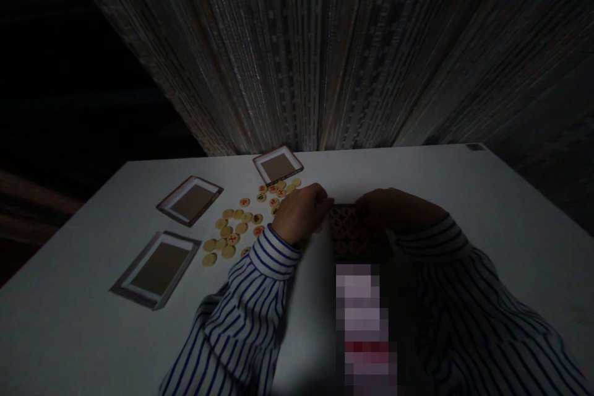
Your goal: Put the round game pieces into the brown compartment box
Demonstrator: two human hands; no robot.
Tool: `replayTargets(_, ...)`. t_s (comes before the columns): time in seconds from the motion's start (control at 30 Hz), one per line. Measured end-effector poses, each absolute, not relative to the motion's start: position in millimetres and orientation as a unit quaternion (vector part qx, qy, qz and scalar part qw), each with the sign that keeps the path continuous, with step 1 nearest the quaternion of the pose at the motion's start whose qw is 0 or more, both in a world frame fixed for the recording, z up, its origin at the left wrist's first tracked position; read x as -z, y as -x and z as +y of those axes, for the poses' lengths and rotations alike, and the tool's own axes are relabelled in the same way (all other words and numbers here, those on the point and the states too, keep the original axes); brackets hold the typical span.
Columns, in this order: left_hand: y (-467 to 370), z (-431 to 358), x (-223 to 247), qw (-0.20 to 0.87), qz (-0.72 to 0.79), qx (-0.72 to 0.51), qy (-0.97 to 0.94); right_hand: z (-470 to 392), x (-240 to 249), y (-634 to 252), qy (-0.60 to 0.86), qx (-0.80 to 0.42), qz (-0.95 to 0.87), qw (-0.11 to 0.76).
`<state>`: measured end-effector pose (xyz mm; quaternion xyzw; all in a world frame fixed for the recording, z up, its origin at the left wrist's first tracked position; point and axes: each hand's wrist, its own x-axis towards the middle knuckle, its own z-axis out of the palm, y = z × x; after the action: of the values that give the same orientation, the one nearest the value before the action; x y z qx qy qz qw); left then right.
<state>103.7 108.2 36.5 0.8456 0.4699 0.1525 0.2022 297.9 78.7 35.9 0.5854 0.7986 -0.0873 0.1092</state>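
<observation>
A dark tray holds rows of round Chinese chess pieces and lies in deep shadow between my hands. At its upper left edge, my left hand is closed with the fingers curled in; what it may hold is hidden. My right hand reaches over the tray's upper right side, its fingers bent down and pressed together, partly lost in the dark. Loose Chinese chess pieces are scattered left of my left hand, some showing red or black characters, others plain side up. My left wrist covers part of that scatter.
Three flat framed boxes or lids stand on the white table: a brown-edged one at the back, another brown-edged one at left, a grey-edged one nearer. A string curtain hangs behind the table.
</observation>
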Motion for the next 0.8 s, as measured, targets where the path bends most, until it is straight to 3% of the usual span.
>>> replayTargets(0.43,-102.9,108.0,-38.5,0.206,0.469,-0.155,-0.845,80.8,-37.0,-302.8,-0.58,0.107,0.801,0.103)
replayTargets(0.67,-97.1,113.0,-39.5,0.188,0.477,-0.192,-0.837,81.7,-61.0,-315.8,-0.631,-0.042,0.774,0.024)
replayTargets(0.8,-90.9,112.4,-45.7,0.191,0.467,-0.229,-0.833,71.2,-77.8,-313.7,-0.63,-0.066,0.773,-0.043)
